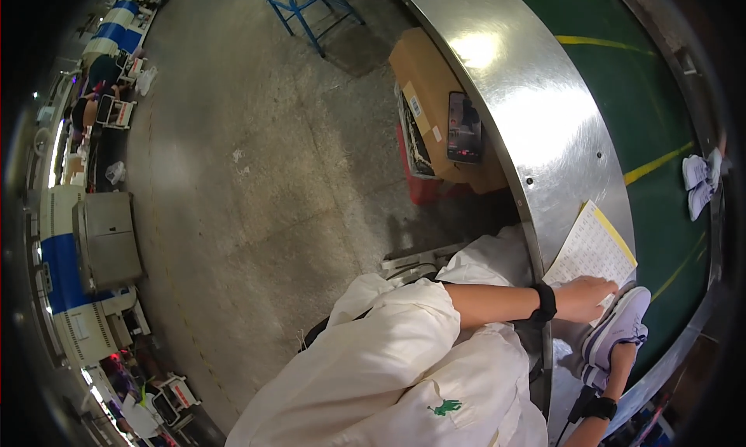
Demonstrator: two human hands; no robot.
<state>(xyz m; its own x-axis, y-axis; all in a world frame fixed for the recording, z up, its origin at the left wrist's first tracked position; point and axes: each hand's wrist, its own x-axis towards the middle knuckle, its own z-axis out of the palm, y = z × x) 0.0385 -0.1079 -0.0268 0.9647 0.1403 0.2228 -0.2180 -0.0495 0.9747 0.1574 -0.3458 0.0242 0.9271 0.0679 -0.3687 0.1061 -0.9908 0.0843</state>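
My left hand, with a black band at its wrist, rests over the lower edge of a white label sheet with a yellow border. Its fingers are bent together close to a sneaker's toe; anything pinched between them is too small to make out. My right hand, also banded in black, grips a pale lilac and white sneaker from the heel side. A second similar sole shows just beside it, partly covered. The sheet lies on a shiny metal ledge.
Beyond the ledge runs a green conveyor belt with yellow lines, carrying another pair of sneakers. Left of the ledge, a phone leans on a cardboard box. A blue-framed stool stands farther off; machines and people line the left.
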